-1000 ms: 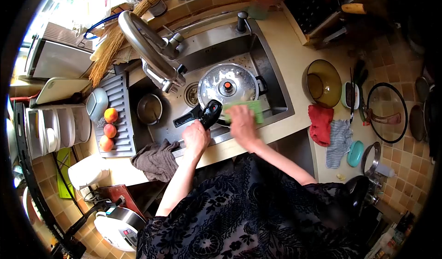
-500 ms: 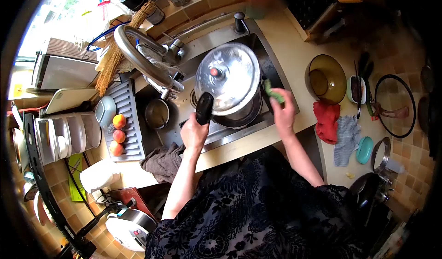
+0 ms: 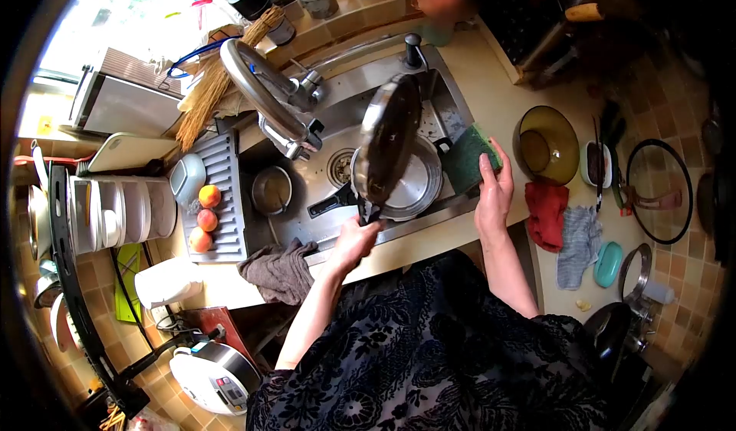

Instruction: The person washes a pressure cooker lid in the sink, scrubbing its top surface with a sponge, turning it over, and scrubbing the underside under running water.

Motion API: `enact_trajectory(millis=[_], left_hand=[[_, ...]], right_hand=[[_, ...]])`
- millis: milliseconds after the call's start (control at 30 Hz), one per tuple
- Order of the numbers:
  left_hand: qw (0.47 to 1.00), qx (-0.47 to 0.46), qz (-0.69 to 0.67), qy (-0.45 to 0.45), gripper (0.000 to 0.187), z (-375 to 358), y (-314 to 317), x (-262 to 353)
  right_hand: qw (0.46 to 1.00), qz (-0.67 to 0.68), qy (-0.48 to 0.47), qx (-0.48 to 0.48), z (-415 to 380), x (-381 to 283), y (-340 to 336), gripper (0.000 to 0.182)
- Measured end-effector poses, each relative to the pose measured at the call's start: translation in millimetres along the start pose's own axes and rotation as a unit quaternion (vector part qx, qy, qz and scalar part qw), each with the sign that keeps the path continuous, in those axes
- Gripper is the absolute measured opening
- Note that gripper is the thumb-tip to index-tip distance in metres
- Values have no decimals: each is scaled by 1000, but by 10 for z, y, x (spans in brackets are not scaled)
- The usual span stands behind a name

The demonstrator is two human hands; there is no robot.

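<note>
My left hand (image 3: pixel 356 241) is closed round the black handle of a metal pot lid (image 3: pixel 392 132). The lid is tipped up nearly on edge, its darker underside facing right. Beneath and partly behind it, a metal pot (image 3: pixel 420 187) sits in the sink (image 3: pixel 322 228), its black handle pointing left. On the right, my right hand (image 3: pixel 494 189) grips a dark green scouring pad (image 3: pixel 462 162) between thumb and fingers, close to the pot's right side.
A curved faucet (image 3: pixel 241 74) arches over the sink, near a small saucepan (image 3: pixel 272 189). Several peaches (image 3: pixel 207 219) lie on the grey drainer (image 3: pixel 225 172). An amber glass bowl (image 3: pixel 569 146), a red cloth (image 3: pixel 546 216) and a striped cloth (image 3: pixel 579 239) occupy the right counter.
My left hand has lifted the lid off the pot and turned it on edge, uncovering the pot. My right hand has moved slightly right and down, the scouring pad now showing broadside.
</note>
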State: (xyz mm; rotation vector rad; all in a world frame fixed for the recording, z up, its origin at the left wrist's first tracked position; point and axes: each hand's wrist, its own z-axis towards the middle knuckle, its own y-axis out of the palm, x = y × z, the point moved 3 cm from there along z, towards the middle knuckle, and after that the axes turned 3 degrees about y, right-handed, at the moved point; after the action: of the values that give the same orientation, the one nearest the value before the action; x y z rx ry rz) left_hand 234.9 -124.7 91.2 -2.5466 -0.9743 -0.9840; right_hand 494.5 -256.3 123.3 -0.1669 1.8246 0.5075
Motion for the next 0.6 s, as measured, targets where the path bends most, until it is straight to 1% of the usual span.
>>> enact_trajectory(millis=[33,67,133,200,267,333,367,433,467,500,533,567,600], left_hand=[[987,-88,-132,-24,28,-70,110,-10],[970,-152,-186,-41,31,-116,159,6],[940,-209,-262,-70,33,-117,210,-28],[900,-252,-337,-112,36,-105,242,-68],[848,-273,-427,-155,38,-61,241,-224],[780,-272,-528,-196,41,7,204,-509],[812,-210,-503,-211,43,-24,173,-509],[766,-323,-522,-191,42,-34,153,-504],[738,-377,-530,-180,42,-90,167,-453],[781,-334,-496,-182,38,-97,151,-424],[784,-336,-492,-176,35,-128,154,-408],[787,-339,-487,-169,32,-143,157,-394],[790,-342,-482,-163,29,-143,166,-389]], right_hand=[[999,-23,-47,-4,-25,-11,51,42],[991,-102,-78,-24,-63,-37,92,40],[956,-221,-182,-69,-264,-93,323,41],[908,-302,-232,-174,-499,-21,548,44],[860,-328,-266,-286,-754,237,752,46],[805,-361,-236,-408,-977,407,976,47],[791,-364,-256,-420,-981,510,1055,47],[763,-370,-294,-441,-892,715,1220,48],[757,-378,-274,-457,-817,695,1345,45],[744,-395,-291,-453,-724,754,1446,41],[731,-412,-308,-449,-621,820,1537,36],[714,-414,-376,-421,-514,792,1615,33],[697,-428,-384,-427,-405,796,1689,29]])
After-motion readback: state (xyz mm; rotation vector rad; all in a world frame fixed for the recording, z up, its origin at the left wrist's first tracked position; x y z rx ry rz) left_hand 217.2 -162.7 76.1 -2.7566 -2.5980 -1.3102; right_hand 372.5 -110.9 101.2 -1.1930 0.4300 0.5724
